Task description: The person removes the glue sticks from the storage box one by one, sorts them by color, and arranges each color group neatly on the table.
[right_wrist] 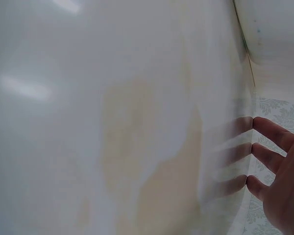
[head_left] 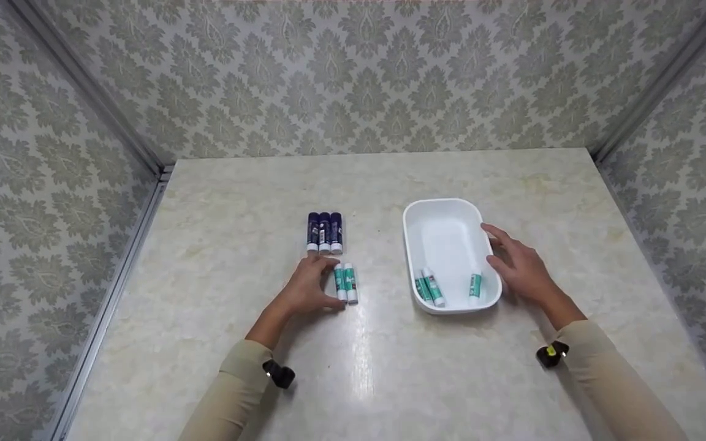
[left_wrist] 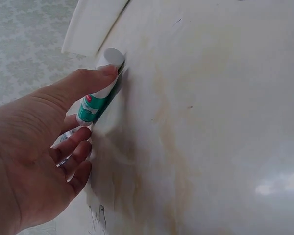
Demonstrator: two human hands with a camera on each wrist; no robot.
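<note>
Grn stick (left_wrist: 99, 96) in L grip (left_wrist: 36, 142), lbl (left_wrist: 89, 108) blurry

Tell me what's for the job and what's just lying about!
Likely for the job:
two green sticks at the left fingers
white tub by the right hand
three green sticks inside

Perhaps just lying about:
three dark sticks, not held

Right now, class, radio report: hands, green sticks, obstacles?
Left hand pinches green stick; right hand at white tub. Two green outside, three inside. Dark sticks beyond left hand, not toward tub.
</note>
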